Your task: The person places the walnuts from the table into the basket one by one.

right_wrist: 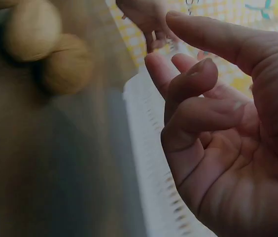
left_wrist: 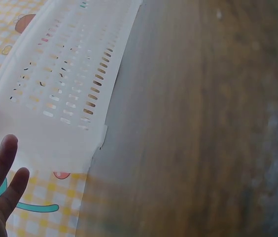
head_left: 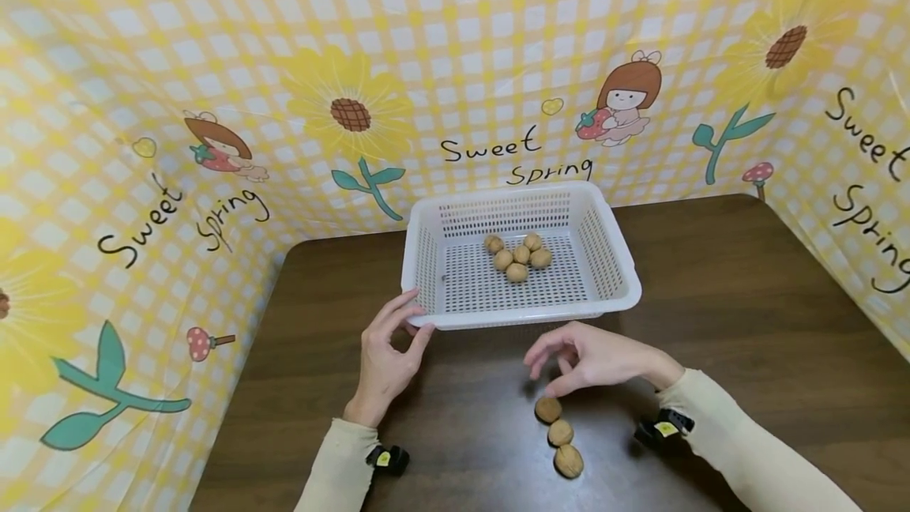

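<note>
A white perforated plastic basket (head_left: 526,318) stands toward the back of the table, with several walnuts (head_left: 517,272) grouped on its floor. My left hand (head_left: 387,358) holds the basket's near left corner, thumb at the front rim and fingers at the left side; the left wrist view shows those fingers (left_wrist: 6,163) by the basket wall (left_wrist: 45,143). In front of the basket, my right hand (head_left: 593,355) hovers with loosely bent fingers and nothing in them. Its thumb tip is right at the farthest of three walnuts (head_left: 560,432) lined up on the table.
The brown wooden table (head_left: 469,425) extends to both sides of the basket. Yellow checked cloth (head_left: 455,62) with flower prints hangs behind and along both sides. A dark wrist strap (head_left: 389,460) sits on each sleeve.
</note>
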Available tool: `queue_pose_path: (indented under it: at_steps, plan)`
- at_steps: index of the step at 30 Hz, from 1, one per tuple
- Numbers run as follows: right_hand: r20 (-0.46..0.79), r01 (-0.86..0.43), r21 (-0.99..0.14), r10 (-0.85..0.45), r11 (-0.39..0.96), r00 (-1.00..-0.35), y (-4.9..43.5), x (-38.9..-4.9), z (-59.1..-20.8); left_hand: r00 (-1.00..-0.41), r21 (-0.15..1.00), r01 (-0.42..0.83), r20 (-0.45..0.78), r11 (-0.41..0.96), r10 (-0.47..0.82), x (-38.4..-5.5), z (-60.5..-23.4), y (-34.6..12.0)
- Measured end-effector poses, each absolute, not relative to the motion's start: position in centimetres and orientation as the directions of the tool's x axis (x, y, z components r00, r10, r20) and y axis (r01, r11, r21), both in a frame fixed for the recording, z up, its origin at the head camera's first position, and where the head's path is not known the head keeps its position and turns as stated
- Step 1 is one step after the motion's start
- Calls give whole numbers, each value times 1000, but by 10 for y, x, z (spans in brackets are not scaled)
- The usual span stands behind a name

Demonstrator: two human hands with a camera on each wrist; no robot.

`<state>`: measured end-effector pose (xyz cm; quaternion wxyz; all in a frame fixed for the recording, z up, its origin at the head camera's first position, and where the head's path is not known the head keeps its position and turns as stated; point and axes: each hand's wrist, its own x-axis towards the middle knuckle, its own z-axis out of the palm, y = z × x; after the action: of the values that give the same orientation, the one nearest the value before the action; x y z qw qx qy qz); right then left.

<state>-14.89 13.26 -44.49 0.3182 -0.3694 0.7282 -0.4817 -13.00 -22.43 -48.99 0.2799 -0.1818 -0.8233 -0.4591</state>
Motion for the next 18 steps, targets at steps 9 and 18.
queue_pose_path:
  at_steps: [9,18]
  plan:
    - [-113,-148,-964,-843,222,-526,149,-139,-482,-778,656,553,628,513,36,-131,-490,-226]
    - [-143,-116,-964,-837,238,-529,149,-135,-496,-790,663,543,612,516,44,-130,-491,-224]
